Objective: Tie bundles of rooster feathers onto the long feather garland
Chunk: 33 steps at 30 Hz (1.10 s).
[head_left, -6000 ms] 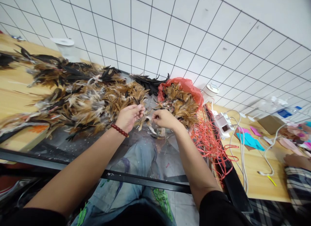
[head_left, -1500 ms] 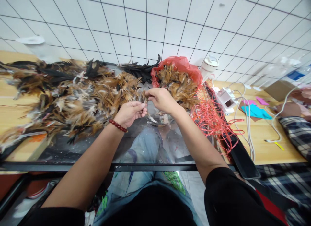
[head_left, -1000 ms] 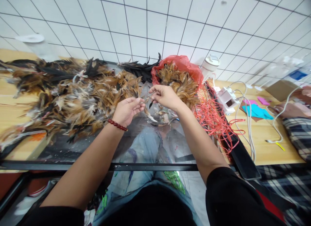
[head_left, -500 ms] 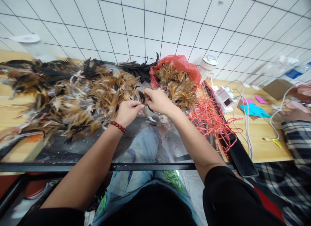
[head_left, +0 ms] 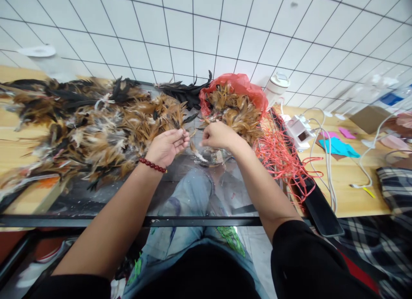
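My left hand (head_left: 169,146), with a dark red bead bracelet (head_left: 152,165) at the wrist, is turned palm up with thumb and fingers pinched on a small feather (head_left: 191,135). To its right, my right hand (head_left: 217,136) is closed, knuckles up, its fingertips blurred; what it grips, if anything, I cannot make out. A gap lies between the hands. Brown and black feathers (head_left: 106,131) are heaped left of my left hand. Behind my right hand, more brown feathers (head_left: 238,110) fill a red plastic bag (head_left: 231,79). A light feather tuft (head_left: 197,155) lies below the hands.
Tangled red string (head_left: 280,157) lies right of my right forearm, beside a black phone (head_left: 322,213). Further right are a white lidded cup (head_left: 277,86), a white charger (head_left: 299,129), cables and turquoise pieces (head_left: 341,147). A person's plaid sleeve (head_left: 395,191) shows at the right edge.
My hands have moved apart; they were together over a dark feather. My left hand has rolled palm up, and my right hand has shifted right.
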{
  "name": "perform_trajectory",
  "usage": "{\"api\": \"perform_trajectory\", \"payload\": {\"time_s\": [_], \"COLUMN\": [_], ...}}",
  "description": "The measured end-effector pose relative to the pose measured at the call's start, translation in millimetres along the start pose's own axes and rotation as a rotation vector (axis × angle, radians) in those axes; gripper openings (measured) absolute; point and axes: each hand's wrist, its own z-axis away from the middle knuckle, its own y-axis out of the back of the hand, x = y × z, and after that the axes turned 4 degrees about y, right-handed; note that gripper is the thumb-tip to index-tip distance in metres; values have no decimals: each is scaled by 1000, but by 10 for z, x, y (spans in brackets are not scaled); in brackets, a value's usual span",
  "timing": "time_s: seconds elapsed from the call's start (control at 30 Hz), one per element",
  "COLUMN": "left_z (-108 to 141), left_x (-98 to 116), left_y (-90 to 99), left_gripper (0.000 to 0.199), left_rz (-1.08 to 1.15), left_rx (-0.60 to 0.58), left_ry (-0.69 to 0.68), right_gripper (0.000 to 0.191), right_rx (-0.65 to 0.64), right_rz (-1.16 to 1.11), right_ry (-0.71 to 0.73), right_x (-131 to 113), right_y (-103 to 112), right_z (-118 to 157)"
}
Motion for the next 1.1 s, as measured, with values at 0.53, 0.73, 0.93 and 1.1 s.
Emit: {"api": "perform_trajectory", "payload": {"time_s": [0.53,0.73,0.93,1.1], "left_z": [-33,1,8,13], "left_x": [-25,-28,-37,-77], "left_y": [21,-11,-21,-28], "left_gripper": [10,7,7,9], "left_rz": [83,64,-40,-187], "left_rx": [70,-24,-12,-21], "left_ry": [-32,61,31,-69], "right_gripper": [14,15,12,11], "right_rx": [35,143,173,155], "right_rz": [-1152,-1451,-1455,-1387], "right_ry": [-53,-114,-82,-86], "right_x": [-40,-211,-225,-200], "right_y": [-28,-148,-229,-225], "right_z": [-84,-115,-149,-165]}}
